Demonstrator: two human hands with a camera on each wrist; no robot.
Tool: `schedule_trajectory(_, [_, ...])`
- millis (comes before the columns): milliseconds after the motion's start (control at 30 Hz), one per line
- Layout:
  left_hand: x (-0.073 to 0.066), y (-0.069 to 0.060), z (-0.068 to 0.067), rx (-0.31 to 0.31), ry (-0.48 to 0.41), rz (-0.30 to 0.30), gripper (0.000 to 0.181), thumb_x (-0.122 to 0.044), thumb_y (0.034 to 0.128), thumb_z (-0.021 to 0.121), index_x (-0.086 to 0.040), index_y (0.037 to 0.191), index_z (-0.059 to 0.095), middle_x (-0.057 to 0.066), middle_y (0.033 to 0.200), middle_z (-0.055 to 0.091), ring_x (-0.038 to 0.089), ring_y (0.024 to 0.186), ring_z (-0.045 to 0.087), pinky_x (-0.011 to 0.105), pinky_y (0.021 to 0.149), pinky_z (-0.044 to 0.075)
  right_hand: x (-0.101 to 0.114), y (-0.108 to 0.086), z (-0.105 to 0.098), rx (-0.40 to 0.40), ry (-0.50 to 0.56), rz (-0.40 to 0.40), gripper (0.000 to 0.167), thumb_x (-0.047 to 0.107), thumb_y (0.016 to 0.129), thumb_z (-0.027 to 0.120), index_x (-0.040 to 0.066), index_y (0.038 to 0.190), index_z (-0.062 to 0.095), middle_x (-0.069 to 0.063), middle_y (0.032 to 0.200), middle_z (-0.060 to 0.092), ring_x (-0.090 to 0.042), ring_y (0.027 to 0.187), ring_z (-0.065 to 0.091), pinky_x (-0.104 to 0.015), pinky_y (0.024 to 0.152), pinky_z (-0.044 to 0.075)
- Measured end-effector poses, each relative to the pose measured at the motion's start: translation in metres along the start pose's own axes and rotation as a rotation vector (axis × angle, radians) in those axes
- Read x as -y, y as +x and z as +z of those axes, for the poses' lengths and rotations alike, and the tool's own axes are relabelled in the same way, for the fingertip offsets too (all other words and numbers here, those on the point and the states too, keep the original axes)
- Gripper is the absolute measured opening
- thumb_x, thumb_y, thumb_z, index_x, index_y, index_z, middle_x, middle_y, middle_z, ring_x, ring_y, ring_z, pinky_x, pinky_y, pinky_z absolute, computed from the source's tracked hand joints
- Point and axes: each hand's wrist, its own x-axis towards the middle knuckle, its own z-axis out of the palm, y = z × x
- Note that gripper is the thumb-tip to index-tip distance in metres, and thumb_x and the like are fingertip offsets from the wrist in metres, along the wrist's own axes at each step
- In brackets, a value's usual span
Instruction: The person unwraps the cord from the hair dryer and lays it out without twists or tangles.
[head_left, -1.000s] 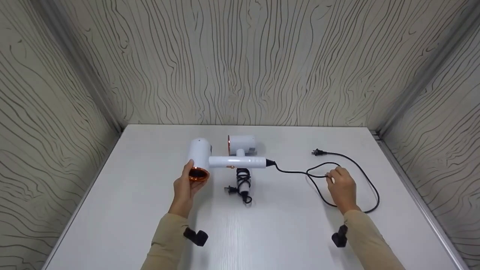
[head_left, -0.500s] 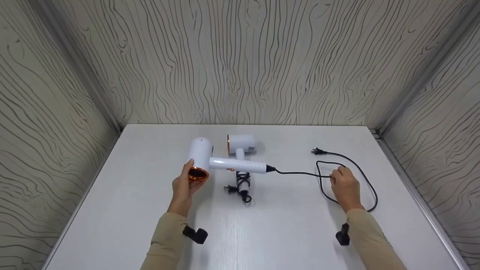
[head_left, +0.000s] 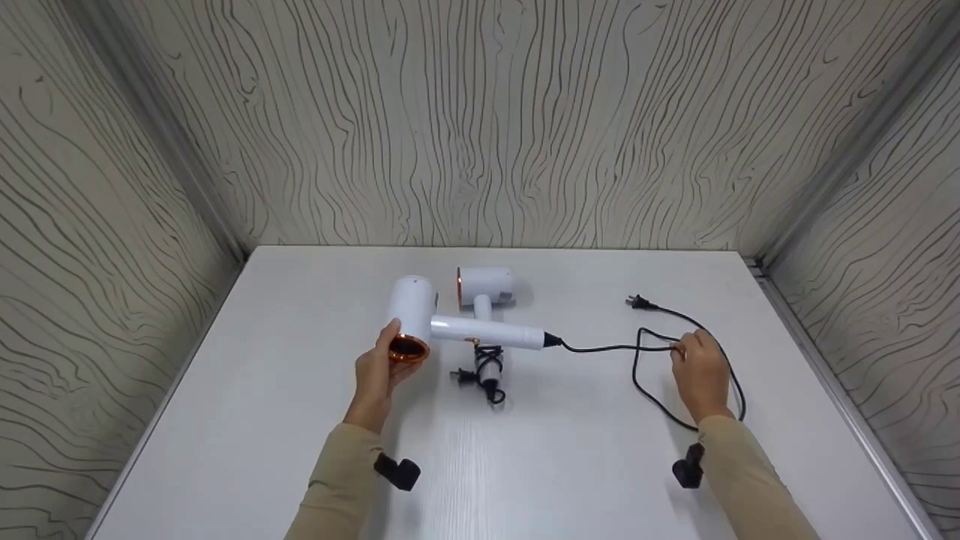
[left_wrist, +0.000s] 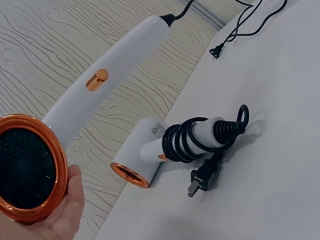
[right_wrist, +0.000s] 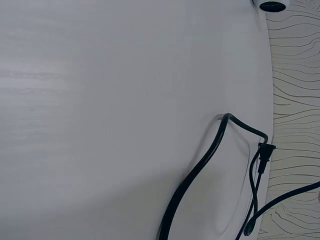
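My left hand (head_left: 375, 379) grips a white hair dryer (head_left: 487, 332) by its barrel, near the orange rim. The dryer's handle points right, and in the left wrist view its orange switch (left_wrist: 97, 79) shows. From the handle end a black cord (head_left: 607, 348) runs to my right hand (head_left: 703, 375), which pinches it between thumb and fingers. Beyond the right hand the cord loops over the table to a two-pin plug (head_left: 640, 302). In the right wrist view the cord (right_wrist: 200, 162) shows, but most of the hand lies outside the picture.
Behind the held dryer lies a second white hair dryer (head_left: 486, 283), its cord (left_wrist: 182, 142) wound round the handle and its plug (left_wrist: 202, 175) beside it. The white table (head_left: 555, 457) meets wood-grain panels (head_left: 480, 127) at the back and sides.
Both hands have shifted a little to the right, the left one carrying the hair dryer. Its handle end tilts slightly lower. The cord between the dryer and the right hand runs straighter, and its loop has changed shape.
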Motion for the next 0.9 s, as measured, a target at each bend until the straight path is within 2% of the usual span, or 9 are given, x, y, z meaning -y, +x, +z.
schedule_trajectory(133, [0.005,-0.002,0.008,0.049,0.027,0.003,0.073,-0.057,0.0914,0.051,0.003,0.132,0.048,0.009,0.107,0.068,0.011,0.082,0.072,0.028,0.087,0.059,-0.003,-0.001,-0.002,0.019,0.034,0.095,0.013,-0.014,0.077,0.068,-0.006,0.075,0.057,-0.019,0.077,0.056,-0.031,0.071,0.059,-0.045,0.062,0.051])
schedule_trajectory(267, [0.014,-0.002,0.019,0.097,0.039,-0.011,0.074,-0.058,0.0918,0.050,0.003,0.133,0.047,0.011,0.112,0.066,0.011,0.085,0.072,0.031,0.091,0.058,-0.005,0.000,-0.007,0.109,0.060,0.217,0.005,-0.010,0.082,0.063,-0.006,0.084,0.062,-0.020,0.085,0.061,-0.032,0.078,0.062,-0.045,0.066,0.051])
schedule_trajectory(367, [0.020,-0.002,0.028,0.118,0.035,-0.030,0.074,-0.058,0.0921,0.049,0.004,0.134,0.046,0.013,0.113,0.066,0.012,0.086,0.072,0.032,0.093,0.057,-0.008,-0.001,-0.010,0.161,0.073,0.274,0.007,-0.009,0.084,0.062,-0.007,0.091,0.064,-0.022,0.089,0.064,-0.033,0.080,0.064,-0.044,0.067,0.051])
schedule_trajectory(633, [0.034,-0.006,0.052,0.159,0.026,-0.056,0.087,-0.063,0.0877,0.052,0.009,0.135,0.040,0.018,0.117,0.064,0.013,0.087,0.072,0.030,0.089,0.059,-0.014,-0.007,-0.013,0.233,0.114,0.279,0.011,-0.010,0.084,0.062,-0.008,0.093,0.067,-0.024,0.088,0.068,-0.035,0.081,0.067,-0.042,0.067,0.055])
schedule_trajectory(800, [0.041,-0.008,0.066,0.192,0.034,-0.085,0.082,-0.060,0.0901,0.050,0.007,0.137,0.039,0.018,0.120,0.063,0.013,0.090,0.071,0.032,0.093,0.057,-0.015,-0.011,-0.017,0.254,0.115,0.263,0.012,-0.011,0.081,0.063,-0.008,0.091,0.068,-0.023,0.087,0.068,-0.033,0.080,0.067,-0.037,0.064,0.054])
schedule_trajectory(900, [0.045,-0.010,0.073,0.201,0.047,-0.089,0.080,-0.059,0.0906,0.050,0.007,0.136,0.042,0.017,0.117,0.065,0.014,0.089,0.072,0.033,0.093,0.057,-0.017,-0.013,-0.020,0.234,0.106,0.230,0.014,-0.013,0.078,0.065,-0.008,0.091,0.067,-0.024,0.087,0.069,-0.034,0.078,0.067,-0.040,0.065,0.054])
